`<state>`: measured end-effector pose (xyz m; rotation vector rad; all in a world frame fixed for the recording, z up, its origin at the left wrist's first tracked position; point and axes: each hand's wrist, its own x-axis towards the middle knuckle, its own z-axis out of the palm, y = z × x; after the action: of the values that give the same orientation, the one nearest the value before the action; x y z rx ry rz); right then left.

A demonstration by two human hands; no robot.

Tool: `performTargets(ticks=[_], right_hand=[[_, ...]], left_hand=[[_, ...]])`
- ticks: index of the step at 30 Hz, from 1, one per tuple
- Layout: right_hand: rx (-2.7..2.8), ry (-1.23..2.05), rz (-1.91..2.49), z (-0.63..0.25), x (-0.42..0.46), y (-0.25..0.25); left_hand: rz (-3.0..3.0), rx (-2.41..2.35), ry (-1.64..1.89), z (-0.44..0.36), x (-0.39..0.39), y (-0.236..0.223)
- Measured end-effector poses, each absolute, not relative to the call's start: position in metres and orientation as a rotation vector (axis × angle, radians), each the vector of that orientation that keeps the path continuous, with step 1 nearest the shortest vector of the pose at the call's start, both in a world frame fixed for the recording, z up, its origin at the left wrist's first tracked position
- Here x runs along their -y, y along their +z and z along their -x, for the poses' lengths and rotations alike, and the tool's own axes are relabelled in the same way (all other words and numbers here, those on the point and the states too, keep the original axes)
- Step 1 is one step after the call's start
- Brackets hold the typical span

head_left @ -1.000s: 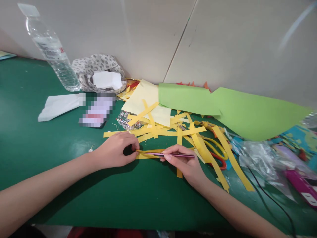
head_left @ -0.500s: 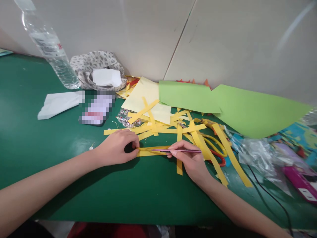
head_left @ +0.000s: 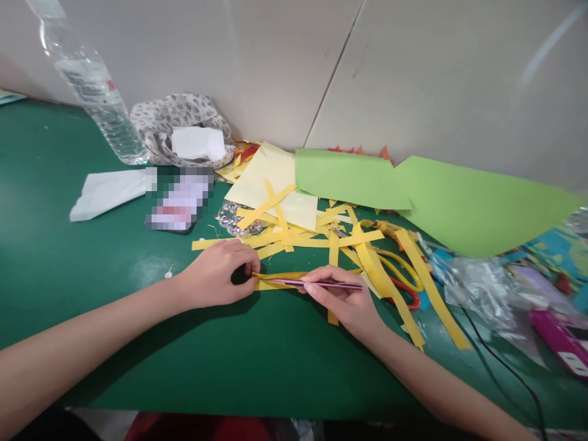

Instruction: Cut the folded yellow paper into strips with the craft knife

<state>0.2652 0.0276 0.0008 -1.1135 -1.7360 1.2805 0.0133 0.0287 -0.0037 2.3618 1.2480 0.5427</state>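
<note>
At the table's middle my left hand [head_left: 223, 272] is closed, thumb and fingers pinching the left end of a yellow paper strip [head_left: 285, 275]. The strip looks folded or doubled and runs right, behind my other hand. Slim pink tweezers [head_left: 335, 285] are gripped in my right hand [head_left: 342, 300], closed around them. Their tips point left and lie against the strip, close to the left fingertips. More yellow paper strips [head_left: 312, 242] lie in a loose pile just beyond both hands.
Green paper [head_left: 459, 202] and a cream sheet [head_left: 261, 180] lie along the wall. Yellow-handled scissors [head_left: 399, 269] sit under strips at right, near a clear plastic bag [head_left: 487, 294] and a black cable [head_left: 500, 361]. A phone [head_left: 181, 202] and water bottle [head_left: 94, 92] are at left.
My right hand and the tweezers have slid left along the strip, bringing the tips nearer my left fingers. My left hand keeps its pinch in nearly the same spot.
</note>
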Motion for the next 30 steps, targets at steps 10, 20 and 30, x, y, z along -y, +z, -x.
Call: performTargets(ticks=[10, 20, 30], right_hand=[[1.579, 1.315, 1.144, -0.267, -0.024, 0.002], [1.544, 1.285, 1.071, -0.275, -0.029, -0.004], [1.519, 1.321, 1.028, -0.274, -0.027, -0.005]], left_hand=[[-2.358, -1.265, 0.542, -0.014, -0.028, -0.001], [-2.343, -1.274, 0.539, -0.015, -0.027, 0.000], [-2.335, -1.277, 0.526, -0.014, -0.028, -0.002]])
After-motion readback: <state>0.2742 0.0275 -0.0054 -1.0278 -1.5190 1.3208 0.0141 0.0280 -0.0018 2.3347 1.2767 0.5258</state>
